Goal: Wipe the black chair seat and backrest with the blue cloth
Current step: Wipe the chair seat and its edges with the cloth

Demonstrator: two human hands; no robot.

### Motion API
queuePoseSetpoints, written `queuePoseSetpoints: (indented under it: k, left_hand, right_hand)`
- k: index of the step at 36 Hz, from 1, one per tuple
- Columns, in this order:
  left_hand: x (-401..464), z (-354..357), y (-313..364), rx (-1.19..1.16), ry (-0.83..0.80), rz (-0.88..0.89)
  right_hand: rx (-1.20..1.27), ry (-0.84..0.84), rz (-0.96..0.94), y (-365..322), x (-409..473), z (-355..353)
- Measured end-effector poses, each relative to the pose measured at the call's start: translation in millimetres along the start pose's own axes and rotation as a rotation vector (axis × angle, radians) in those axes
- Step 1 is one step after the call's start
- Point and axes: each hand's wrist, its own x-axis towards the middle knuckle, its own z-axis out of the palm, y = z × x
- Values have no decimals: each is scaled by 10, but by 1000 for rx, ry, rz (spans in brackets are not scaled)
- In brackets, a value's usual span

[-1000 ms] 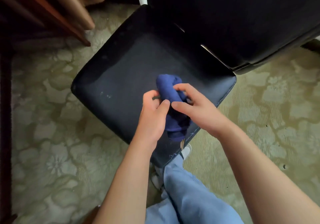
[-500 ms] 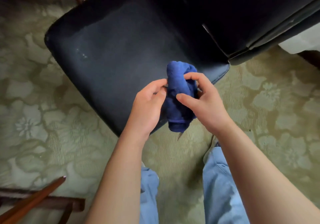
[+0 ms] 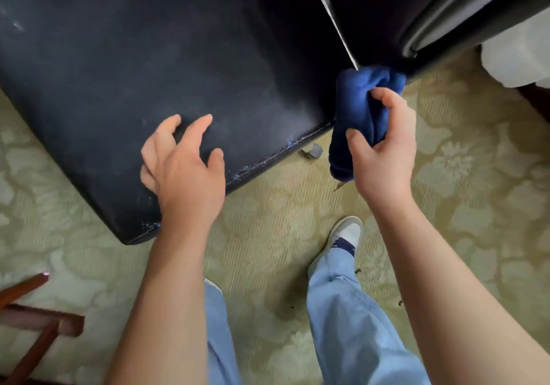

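The black chair seat [image 3: 154,57] fills the upper left of the head view, with pale scuffs and blue lint along its front edge. Its black backrest [image 3: 395,0] rises at the upper right. My right hand [image 3: 384,149] grips a bunched blue cloth [image 3: 357,101] just off the seat's right front corner, over the carpet. My left hand [image 3: 181,164] hovers over the seat's front edge with fingers spread and nothing in it.
A green floral carpet [image 3: 464,182] covers the floor. My legs in light blue jeans [image 3: 351,319] and a grey shoe [image 3: 345,235] stand below the seat. Red-brown wooden furniture legs [image 3: 32,325] sit at the lower left. Something white [image 3: 518,54] lies at the far right.
My left hand has let go of the cloth and moved left over the seat's front edge. The right hand now holds the cloth alone, further right. The view has shifted closer and downward.
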Motion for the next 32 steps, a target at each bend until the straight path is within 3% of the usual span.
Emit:
queuePoseSetpoints:
  k: [6,17,28,32]
  left_hand:
    - [37,169,15,90,68,-16]
    - [74,213,25,150,31,-26]
    - [70,180,-22,197,14,18]
    - [82,158,-33,206,6,17]
  right_hand:
    - [-68,12,-44,154,105,144]
    - [-87,20,-60,86,-68,386]
    - [-188,-142,-211,-45,-502,654]
    - [-211,-8,-142,55,-169,418]
